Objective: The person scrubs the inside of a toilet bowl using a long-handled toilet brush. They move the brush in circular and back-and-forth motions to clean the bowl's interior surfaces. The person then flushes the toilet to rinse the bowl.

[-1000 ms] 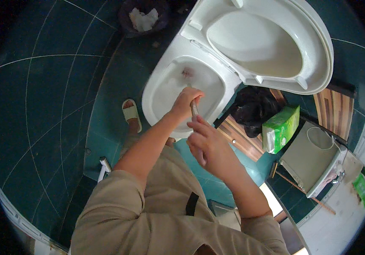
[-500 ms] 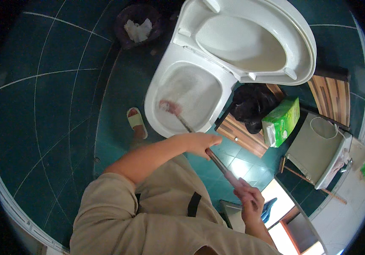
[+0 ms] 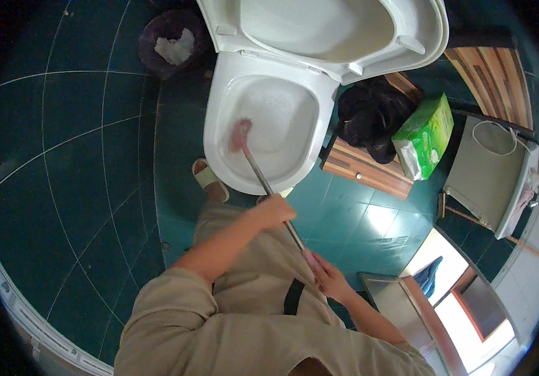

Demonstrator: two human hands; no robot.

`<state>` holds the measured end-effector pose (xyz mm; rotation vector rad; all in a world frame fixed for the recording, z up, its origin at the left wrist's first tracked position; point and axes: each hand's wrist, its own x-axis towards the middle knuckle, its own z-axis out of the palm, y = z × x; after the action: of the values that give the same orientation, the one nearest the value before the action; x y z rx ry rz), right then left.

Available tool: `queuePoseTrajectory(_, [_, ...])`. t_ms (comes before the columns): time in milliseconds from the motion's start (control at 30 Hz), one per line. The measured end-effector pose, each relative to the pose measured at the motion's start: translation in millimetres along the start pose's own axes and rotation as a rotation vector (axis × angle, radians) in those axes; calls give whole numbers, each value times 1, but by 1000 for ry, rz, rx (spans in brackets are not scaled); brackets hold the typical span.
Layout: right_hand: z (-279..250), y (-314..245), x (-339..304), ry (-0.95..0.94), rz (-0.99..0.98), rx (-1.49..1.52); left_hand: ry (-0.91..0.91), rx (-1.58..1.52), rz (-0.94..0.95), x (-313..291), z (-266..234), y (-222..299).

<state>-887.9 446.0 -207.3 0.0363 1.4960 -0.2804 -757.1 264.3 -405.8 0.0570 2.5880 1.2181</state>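
Both my hands are closed round a long-handled toilet brush (image 3: 257, 173) with a metal shaft, a pink head and a pink grip. My left hand (image 3: 274, 212) holds the middle of the shaft, just in front of the bowl. Farther back, close to my trousers, my right hand (image 3: 332, 279) grips the pink end. The brush head lies against the left inner wall of the white toilet bowl (image 3: 327, 103), slightly blurred. Behind the bowl, the seat and lid (image 3: 429, 37) are raised.
A dark waste bin (image 3: 150, 59) with white paper stands at the back left. To the right are a striped wooden cabinet (image 3: 366, 168), a black bag (image 3: 373, 119), a green tissue pack (image 3: 425, 138) and a washbasin (image 3: 517, 194). Dark tiled wall (image 3: 75, 163) rises on the left.
The brush head has shifted along the bowl's left side, and its handle now stands steeper in view. My right hand has come in nearer my body. The whole view has shifted.
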Motion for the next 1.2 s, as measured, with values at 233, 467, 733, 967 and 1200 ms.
queuePoseTrajectory(233, [10,17,75,219,-320,-248,173,71,-35,25,-6,-57])
queuePoseTrajectory(467, [-22,34,4,201,-622,-425,236,-186,-41,10,24,21])
queuePoseTrajectory(733, [30,6,54,311,-445,-360,358,2,83,8,-17,37])
queuePoseTrajectory(967, [92,51,8,-308,-42,952,31,-73,73,-61,8,64])
queuePoseTrajectory(1200, [115,13,83,-78,-253,551,-203,62,85,-46,-12,-9])
